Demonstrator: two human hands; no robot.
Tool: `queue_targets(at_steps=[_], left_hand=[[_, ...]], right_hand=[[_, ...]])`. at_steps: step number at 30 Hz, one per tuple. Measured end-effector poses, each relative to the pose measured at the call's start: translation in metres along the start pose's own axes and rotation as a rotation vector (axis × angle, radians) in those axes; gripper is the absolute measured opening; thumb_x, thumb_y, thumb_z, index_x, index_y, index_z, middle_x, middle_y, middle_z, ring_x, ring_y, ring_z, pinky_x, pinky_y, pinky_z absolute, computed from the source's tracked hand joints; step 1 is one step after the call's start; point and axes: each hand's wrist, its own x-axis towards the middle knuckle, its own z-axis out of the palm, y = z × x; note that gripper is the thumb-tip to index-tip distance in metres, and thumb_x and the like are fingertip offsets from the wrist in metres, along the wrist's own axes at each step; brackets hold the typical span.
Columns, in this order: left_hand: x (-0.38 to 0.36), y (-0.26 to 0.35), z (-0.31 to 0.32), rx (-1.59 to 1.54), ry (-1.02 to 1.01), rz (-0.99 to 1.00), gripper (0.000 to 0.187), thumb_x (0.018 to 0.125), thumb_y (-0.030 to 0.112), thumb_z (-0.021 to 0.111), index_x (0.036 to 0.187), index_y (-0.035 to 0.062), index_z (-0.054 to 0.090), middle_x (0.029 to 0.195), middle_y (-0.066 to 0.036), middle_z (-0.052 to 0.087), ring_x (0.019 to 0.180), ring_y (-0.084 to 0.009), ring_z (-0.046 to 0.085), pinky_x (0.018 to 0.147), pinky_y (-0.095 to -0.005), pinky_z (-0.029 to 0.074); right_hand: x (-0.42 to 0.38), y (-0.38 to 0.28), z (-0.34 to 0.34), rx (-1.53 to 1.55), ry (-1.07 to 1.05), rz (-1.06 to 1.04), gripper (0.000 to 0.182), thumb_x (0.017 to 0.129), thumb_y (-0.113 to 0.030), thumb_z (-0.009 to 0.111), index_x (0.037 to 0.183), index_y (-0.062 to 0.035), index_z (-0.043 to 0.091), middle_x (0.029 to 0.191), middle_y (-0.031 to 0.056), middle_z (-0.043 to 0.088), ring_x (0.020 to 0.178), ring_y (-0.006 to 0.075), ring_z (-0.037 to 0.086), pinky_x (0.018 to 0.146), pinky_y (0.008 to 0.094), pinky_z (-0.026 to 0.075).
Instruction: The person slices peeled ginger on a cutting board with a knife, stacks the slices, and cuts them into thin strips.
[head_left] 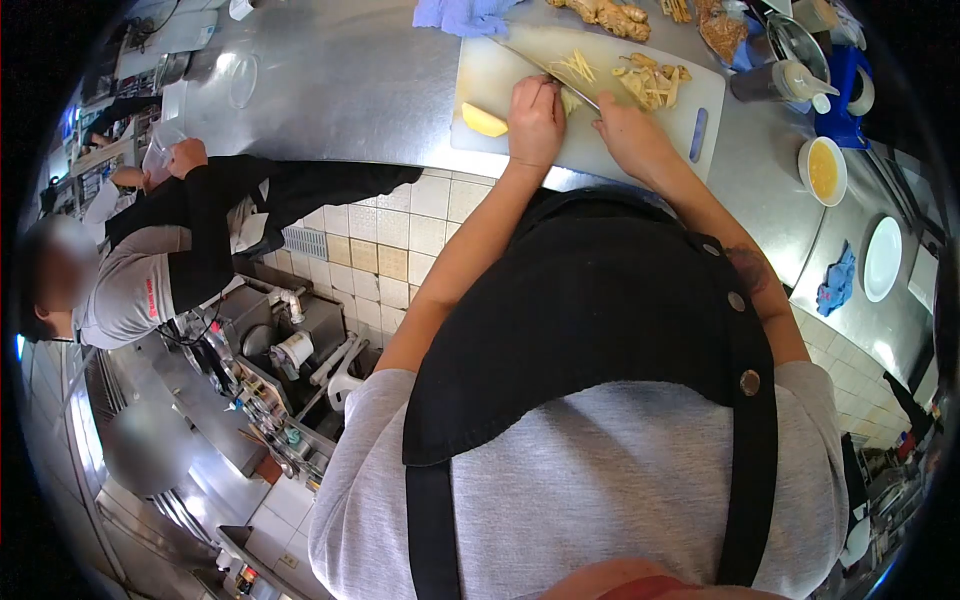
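My right hand (622,133) is closed round the handle end of a knife (518,57), whose blade lies slanted across the white cutting board (640,50). My left hand (537,115) has its fingers curled beside the blade, on a pale piece partly hidden beneath them. A peeled yellow piece (484,120) rests on the board left of my left hand. Thin yellow strips (577,66) lie beyond the blade. A heap of peelings (655,83) sits at the board's right part.
Beyond the board are a blue-violet cloth (465,14) and ginger root (612,16). To the right stand a squeeze bottle (775,83), a bowl of yellow liquid (823,171), a blue cloth (837,279) and a white plate (883,259). A co-worker (140,250) stands at the left.
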Motion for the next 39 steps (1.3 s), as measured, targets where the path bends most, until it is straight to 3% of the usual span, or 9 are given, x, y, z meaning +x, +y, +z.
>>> queue_targets(at_steps=[3,6,13,27,39], left_hand=[[0.002,0.003,-0.001,0.029,0.029,-0.019,0.01,0.076,-0.004,0.066,0.084,0.0009,0.062,0.094,-0.013,0.063,0.09,-0.0334,0.059,0.079,-0.0397,0.049],[0.001,0.002,-0.003,0.021,-0.015,-0.023,0.009,0.078,-0.003,0.064,0.086,-0.0029,0.06,0.097,-0.016,0.06,0.094,-0.0358,0.056,0.083,-0.0423,0.048],[0.001,0.001,-0.001,0.037,-0.002,-0.029,0.01,0.078,-0.002,0.065,0.087,-0.0019,0.061,0.097,-0.016,0.06,0.093,-0.0354,0.057,0.082,-0.0421,0.049],[0.002,0.0,0.001,0.025,0.038,-0.01,0.011,0.075,-0.005,0.065,0.084,0.0005,0.061,0.092,-0.014,0.062,0.087,-0.0332,0.059,0.077,-0.0403,0.049],[0.002,0.002,-0.001,0.02,0.009,-0.04,0.009,0.077,-0.003,0.064,0.085,-0.0025,0.06,0.095,-0.017,0.06,0.09,-0.0353,0.057,0.081,-0.0422,0.049]], right_hand=[[-0.001,-0.003,-0.01,-0.026,-0.004,0.001,0.024,0.096,-0.021,0.054,0.104,0.0001,0.046,0.078,0.0266,0.065,0.078,0.0452,0.064,0.07,0.0546,0.049],[-0.013,-0.008,-0.021,-0.051,-0.041,0.015,0.024,0.097,-0.021,0.054,0.105,-0.0002,0.045,0.079,0.0265,0.065,0.079,0.0453,0.065,0.07,0.0549,0.049],[-0.036,0.001,-0.023,-0.042,-0.118,0.063,0.025,0.097,-0.021,0.054,0.105,-0.0001,0.043,0.084,0.0278,0.065,0.082,0.0464,0.064,0.072,0.0555,0.049],[0.01,-0.003,-0.004,-0.031,-0.006,-0.02,0.025,0.095,-0.02,0.055,0.104,0.0011,0.045,0.08,0.0281,0.065,0.08,0.0459,0.065,0.072,0.0546,0.049],[-0.032,0.001,-0.02,0.007,-0.103,0.033,0.024,0.095,-0.019,0.055,0.102,0.0011,0.043,0.081,0.0283,0.064,0.078,0.0476,0.063,0.07,0.0557,0.048]])
